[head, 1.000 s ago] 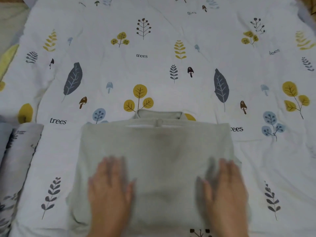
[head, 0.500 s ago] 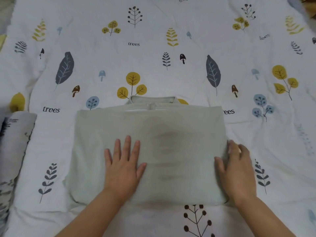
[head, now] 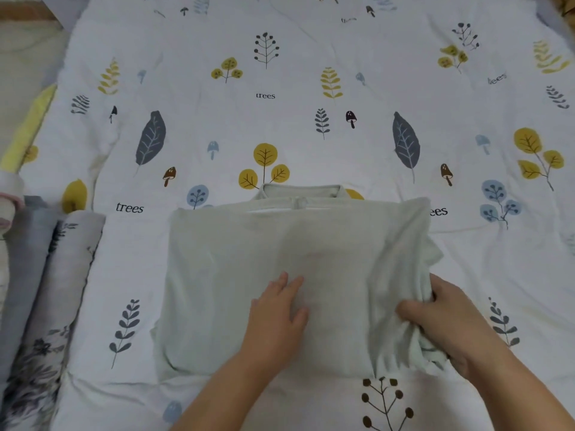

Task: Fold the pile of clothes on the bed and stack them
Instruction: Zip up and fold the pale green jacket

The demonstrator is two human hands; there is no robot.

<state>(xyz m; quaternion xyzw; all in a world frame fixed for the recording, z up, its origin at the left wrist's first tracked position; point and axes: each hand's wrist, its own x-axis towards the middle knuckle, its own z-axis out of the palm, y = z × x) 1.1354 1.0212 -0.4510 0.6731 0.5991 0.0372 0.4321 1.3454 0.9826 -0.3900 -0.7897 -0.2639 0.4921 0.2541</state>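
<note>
A pale grey-green shirt lies half folded into a rectangle on the bed, its collar at the far edge. My left hand rests flat on the shirt's middle, fingers apart and pointing away from me. My right hand grips the shirt's right edge, with the cloth bunched and lifted a little between thumb and fingers.
The bed is covered by a white quilt printed with leaves, trees and mushrooms. At the left edge lie grey floral fabrics, and a bit of pink-and-white cloth above them. A yellow strip shows further up on the left.
My right hand went from lying flat on the shirt's right edge to gripping and lifting it. My left hand slid right toward the shirt's middle.
</note>
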